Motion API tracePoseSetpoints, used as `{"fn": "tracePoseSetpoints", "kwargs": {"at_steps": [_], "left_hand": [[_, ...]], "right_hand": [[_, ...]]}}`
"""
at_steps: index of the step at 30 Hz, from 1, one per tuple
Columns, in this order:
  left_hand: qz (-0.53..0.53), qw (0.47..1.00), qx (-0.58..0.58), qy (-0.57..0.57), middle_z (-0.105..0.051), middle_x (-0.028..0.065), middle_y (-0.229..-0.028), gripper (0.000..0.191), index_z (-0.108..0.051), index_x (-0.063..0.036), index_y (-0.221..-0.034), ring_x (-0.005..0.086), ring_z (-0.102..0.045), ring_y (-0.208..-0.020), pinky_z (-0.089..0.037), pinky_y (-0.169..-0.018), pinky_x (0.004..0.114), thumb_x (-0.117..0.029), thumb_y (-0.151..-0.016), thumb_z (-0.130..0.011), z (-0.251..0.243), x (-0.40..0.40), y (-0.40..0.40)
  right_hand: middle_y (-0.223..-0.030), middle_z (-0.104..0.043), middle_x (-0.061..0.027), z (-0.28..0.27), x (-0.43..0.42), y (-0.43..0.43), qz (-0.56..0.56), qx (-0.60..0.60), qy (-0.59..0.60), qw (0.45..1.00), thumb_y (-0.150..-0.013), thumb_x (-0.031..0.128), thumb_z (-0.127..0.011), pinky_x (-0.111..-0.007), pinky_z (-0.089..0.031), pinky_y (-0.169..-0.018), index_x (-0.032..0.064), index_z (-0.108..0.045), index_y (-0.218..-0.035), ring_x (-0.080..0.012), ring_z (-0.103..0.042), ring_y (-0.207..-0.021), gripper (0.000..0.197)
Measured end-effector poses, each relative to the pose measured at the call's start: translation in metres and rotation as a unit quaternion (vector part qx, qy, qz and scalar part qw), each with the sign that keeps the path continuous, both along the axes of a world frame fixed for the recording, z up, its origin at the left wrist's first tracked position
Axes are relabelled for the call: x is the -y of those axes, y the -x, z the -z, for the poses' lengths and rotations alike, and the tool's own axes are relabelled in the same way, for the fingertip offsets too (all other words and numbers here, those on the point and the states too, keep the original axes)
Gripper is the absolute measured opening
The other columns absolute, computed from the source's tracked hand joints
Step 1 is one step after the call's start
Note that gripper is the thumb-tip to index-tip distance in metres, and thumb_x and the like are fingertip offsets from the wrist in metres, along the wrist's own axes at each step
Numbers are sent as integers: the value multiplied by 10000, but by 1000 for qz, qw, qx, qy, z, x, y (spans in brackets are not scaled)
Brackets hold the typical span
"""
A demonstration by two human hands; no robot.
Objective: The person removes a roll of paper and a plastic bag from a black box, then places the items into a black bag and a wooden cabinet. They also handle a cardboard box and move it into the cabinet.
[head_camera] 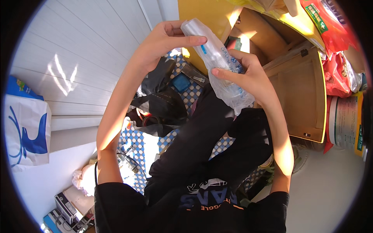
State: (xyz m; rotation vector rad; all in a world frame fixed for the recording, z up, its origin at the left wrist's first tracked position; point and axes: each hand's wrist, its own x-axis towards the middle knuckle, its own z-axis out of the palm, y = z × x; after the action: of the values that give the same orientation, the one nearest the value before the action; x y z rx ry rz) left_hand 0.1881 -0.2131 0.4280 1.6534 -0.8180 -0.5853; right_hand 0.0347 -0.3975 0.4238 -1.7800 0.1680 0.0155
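Note:
A stack of clear plastic cups in a thin printed plastic bag (217,62) is held tilted in front of me, above my knees. At the stack's upper end, my left hand (172,39) grips it with the thumb laid across the front. Lower down, my right hand (246,71) clasps the bag from the right side, thumb on the front. The bag's loose, crumpled end hangs below my right hand. Parts of the stack behind the fingers are hidden.
To the right, a yellow cabinet has its wooden door (297,96) standing open. A black plastic bag (163,107) and a blue box (181,82) lie on the patterned floor. A white tub (345,122) stands at right; a white paper bag (29,131) is at left.

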Motion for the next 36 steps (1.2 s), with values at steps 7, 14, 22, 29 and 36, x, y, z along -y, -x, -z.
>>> {"fn": "tracePoseSetpoints", "kwargs": {"at_steps": [7,14,22,29,36], "left_hand": [[81,981,78,-157,-680,68,-1024,434,-672,-59,-1047,174,-660,-949,-522,-836,301,-130,-651,-834,48,-125,-20],[57,910,218,-348,-671,110,-961,403,-664,-41,-1050,263,-642,-869,-502,-770,348,-96,-674,-798,98,-212,19],[170,831,312,-428,-662,85,-929,331,-634,-64,-1036,270,-642,-857,-501,-761,375,-198,-751,-737,194,-263,44],[103,834,337,-424,-641,111,-1003,327,-579,-58,-1113,293,-635,-888,-508,-753,375,-171,-820,-670,216,-241,28],[63,852,362,-372,-647,93,-964,369,-592,-74,-1065,290,-641,-873,-518,-717,382,-169,-732,-721,249,-239,20]], "right_hand": [[-715,-638,-182,79,-93,-27,-150,48,180,971,-771,307,-754,-338,-477,-576,-73,-624,-970,-242,-626,-625,449],[-790,-658,-213,171,-185,-38,-240,73,159,955,-758,343,-718,-379,-523,-671,-53,-628,-958,-337,-667,-724,452],[-826,-646,-226,273,-240,-40,-349,55,194,915,-824,392,-666,-420,-501,-687,-33,-623,-937,-368,-645,-774,443],[-846,-651,-157,283,-227,-59,-239,186,339,891,-795,302,-685,-399,-521,-674,19,-615,-923,-317,-652,-771,318],[-780,-624,-130,286,-231,-57,-167,217,353,895,-662,188,-769,-388,-511,-636,25,-611,-873,-311,-642,-719,310]]}}
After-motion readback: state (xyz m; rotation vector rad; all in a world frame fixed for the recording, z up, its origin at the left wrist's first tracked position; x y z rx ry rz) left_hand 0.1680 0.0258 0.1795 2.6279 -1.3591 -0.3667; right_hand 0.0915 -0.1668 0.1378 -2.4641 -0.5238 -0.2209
